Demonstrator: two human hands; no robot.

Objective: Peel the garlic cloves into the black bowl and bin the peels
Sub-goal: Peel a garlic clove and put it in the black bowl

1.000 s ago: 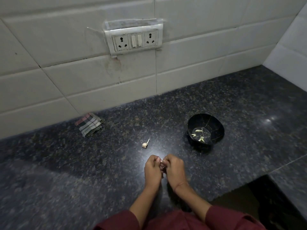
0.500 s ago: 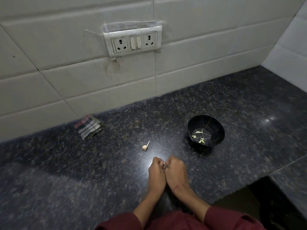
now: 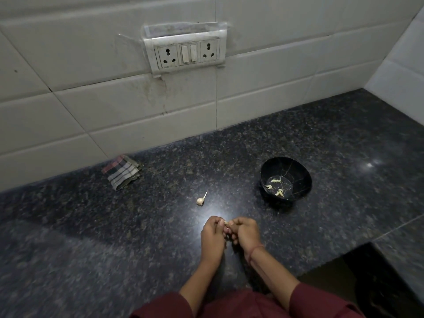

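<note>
The left hand (image 3: 212, 235) and right hand (image 3: 245, 232) pinch a mostly hidden garlic clove (image 3: 226, 223) near the black bowl (image 3: 297, 168), which holds peeled cloves (image 3: 275, 180).

Dark speckled granite counter (image 3: 91, 249) with 1 black bowl (image 3: 306, 174), 1 small garlic bulb (image 3: 200, 201), 1 folded checked cloth (image 3: 121, 172).

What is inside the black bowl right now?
A few pale peeled garlic cloves lie loose on the floor of the black bowl. Its near inner wall is hidden by its own rim; whether peel scraps lie among them cannot be told.
</note>
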